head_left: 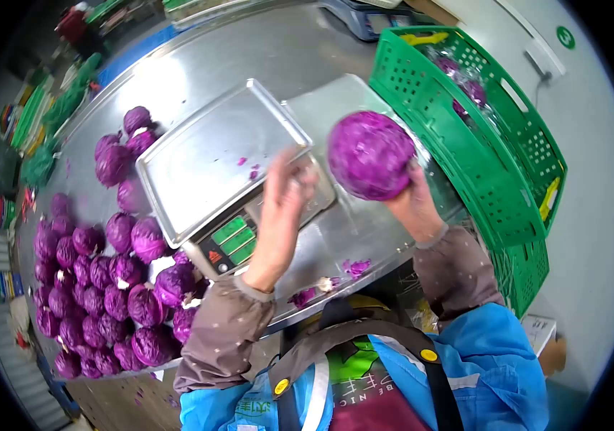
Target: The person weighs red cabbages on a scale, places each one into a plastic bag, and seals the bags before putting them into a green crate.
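My right hand [417, 205] grips a round red cabbage [370, 154] from its lower right side, holding it up over the metal table. The cabbage hides most of that hand's fingers. My left hand [284, 201] is slightly blurred, with its fingers loosely bent and apart and no object visible in it. It hovers by the right edge of a digital scale's tray [214, 151]. A few purple leaf scraps [253, 174] lie on that tray. Below it, the scale's green display [234, 241] faces me.
Many red cabbages [113, 294] crowd the table's left side. Stacked green crates [458, 151] stand at the right, the top one holding wrapped cabbages [472, 90]. Loose leaves [356, 268] lie near the front edge. Another scale [354, 18] sits at the back.
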`<state>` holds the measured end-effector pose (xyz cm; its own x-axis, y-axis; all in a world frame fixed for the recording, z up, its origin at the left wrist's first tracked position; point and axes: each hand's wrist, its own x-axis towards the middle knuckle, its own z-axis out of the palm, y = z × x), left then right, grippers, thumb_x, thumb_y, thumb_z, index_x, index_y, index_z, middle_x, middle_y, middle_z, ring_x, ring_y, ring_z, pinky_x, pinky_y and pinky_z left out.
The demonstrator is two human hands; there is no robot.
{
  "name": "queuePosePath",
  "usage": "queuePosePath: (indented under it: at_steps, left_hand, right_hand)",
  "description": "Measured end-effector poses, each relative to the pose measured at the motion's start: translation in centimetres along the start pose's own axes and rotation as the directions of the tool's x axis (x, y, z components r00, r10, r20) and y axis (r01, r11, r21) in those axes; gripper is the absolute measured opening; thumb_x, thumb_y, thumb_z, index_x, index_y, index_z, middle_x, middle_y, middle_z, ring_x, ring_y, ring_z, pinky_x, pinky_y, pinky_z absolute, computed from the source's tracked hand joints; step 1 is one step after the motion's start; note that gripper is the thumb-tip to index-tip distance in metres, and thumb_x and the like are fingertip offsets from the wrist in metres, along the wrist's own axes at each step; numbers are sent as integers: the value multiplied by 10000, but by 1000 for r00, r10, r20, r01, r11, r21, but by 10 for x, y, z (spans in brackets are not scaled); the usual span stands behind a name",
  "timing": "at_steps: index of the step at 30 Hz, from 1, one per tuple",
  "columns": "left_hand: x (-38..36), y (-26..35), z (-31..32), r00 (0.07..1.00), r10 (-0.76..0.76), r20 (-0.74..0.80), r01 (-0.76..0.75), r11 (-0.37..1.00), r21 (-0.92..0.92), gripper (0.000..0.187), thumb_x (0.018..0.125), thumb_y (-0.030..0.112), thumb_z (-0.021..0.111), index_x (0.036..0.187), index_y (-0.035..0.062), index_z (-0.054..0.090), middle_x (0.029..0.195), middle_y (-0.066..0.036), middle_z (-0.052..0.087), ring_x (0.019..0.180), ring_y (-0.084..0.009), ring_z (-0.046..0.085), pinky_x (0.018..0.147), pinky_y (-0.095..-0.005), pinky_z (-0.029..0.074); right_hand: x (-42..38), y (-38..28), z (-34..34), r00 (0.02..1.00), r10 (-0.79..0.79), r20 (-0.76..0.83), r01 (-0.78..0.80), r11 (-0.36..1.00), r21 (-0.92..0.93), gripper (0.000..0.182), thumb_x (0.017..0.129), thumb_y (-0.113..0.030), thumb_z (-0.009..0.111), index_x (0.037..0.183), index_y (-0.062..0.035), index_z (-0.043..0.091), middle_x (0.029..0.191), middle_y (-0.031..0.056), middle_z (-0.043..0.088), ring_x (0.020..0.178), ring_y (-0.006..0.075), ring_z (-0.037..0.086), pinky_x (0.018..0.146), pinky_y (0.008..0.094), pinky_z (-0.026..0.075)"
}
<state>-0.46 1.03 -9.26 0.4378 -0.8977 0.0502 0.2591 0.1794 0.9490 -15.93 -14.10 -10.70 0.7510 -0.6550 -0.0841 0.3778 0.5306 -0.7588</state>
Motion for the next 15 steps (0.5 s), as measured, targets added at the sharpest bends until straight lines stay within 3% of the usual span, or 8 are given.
queuePosePath:
  at_steps: [2, 3, 5, 6, 7, 9, 10, 15]
  left_hand:
    - [-7, -72, 13, 988, -152, -35, 156, 949, 273, 453, 886, 250, 508, 1260, 14, 407, 1059, -110, 533, 917, -187, 548, 842, -299, 437]
    - [-15, -114, 21, 983, -176, 57, 127, 866, 483, 399, 848, 202, 563, 1187, 8, 478, 911, -108, 582, 867, -195, 574, 796, -312, 450]
    - [-23, -142, 45, 913, -116, 390, -233, 636, 736, 375, 757, 160, 630, 1084, 8, 526, 961, -156, 577, 888, -325, 565, 765, -377, 460]
    - [-27, -151, 54, 895, -121, 430, -327, 478, 815, 329, 750, 134, 586, 1047, 8, 518, 999, -151, 536, 913, -335, 541, 773, -405, 457]
    - [-26, -161, 59, 880, -118, 459, -352, 486, 800, 329, 750, 134, 586, 1047, 8, 518, 999, -151, 536, 913, -335, 541, 773, -405, 457]
    - [-18, -177, 61, 920, -122, 373, -356, 143, 924, 306, 729, 46, 549, 1027, 17, 486, 987, -133, 506, 888, -302, 547, 723, -381, 485]
    - [-15, -177, 62, 920, -145, 364, -349, 118, 930, 293, 724, 18, 531, 1012, 20, 478, 963, -131, 499, 869, -289, 550, 688, -366, 495]
    - [-3, -175, 68, 923, -215, 320, -334, -28, 942, 207, 732, -4, 508, 928, 44, 457, 895, -123, 512, 830, -267, 572, 601, -351, 508]
  right_hand:
    - [-25, -13, -34, 1000, -16, -13, 14, 992, -126, 635, 824, -514, 461, 1328, -165, 300, 1350, 124, 319, 1237, 305, 335, 1010, 490, 302]
    - [-35, -15, -46, 999, -40, -29, 36, 991, -129, 635, 824, -514, 461, 1328, -165, 300, 1350, 124, 319, 1237, 305, 335, 1010, 490, 302]
    - [-59, -20, -67, 989, 104, -104, -84, 980, 182, 654, 828, -568, 371, 1331, -155, 299, 1349, 130, 324, 1229, 316, 345, 992, 508, 314]
    - [-66, -20, -74, 969, 147, -200, -83, 952, 296, 720, 809, -629, 328, 1328, -130, 305, 1316, 166, 361, 1157, 363, 422, 885, 493, 429]
    - [-73, -22, -79, 968, 122, -221, -54, 955, 290, 720, 809, -629, 328, 1328, -130, 305, 1316, 166, 361, 1157, 363, 422, 885, 493, 429]
    - [-84, -26, -86, 982, 184, -35, -139, 843, 520, 781, 792, -663, 333, 1321, -89, 306, 1262, 202, 408, 1049, 408, 497, 740, 432, 522]
    - [-86, -30, -79, 971, 182, -153, -88, 874, 478, 844, 769, -702, 333, 1311, -55, 308, 1212, 238, 440, 971, 424, 537, 624, 363, 554]
    - [-99, -35, -94, 985, 145, -94, -76, 852, 518, 878, 748, -722, 352, 1306, -45, 306, 1191, 259, 442, 973, 410, 541, 615, 347, 558]
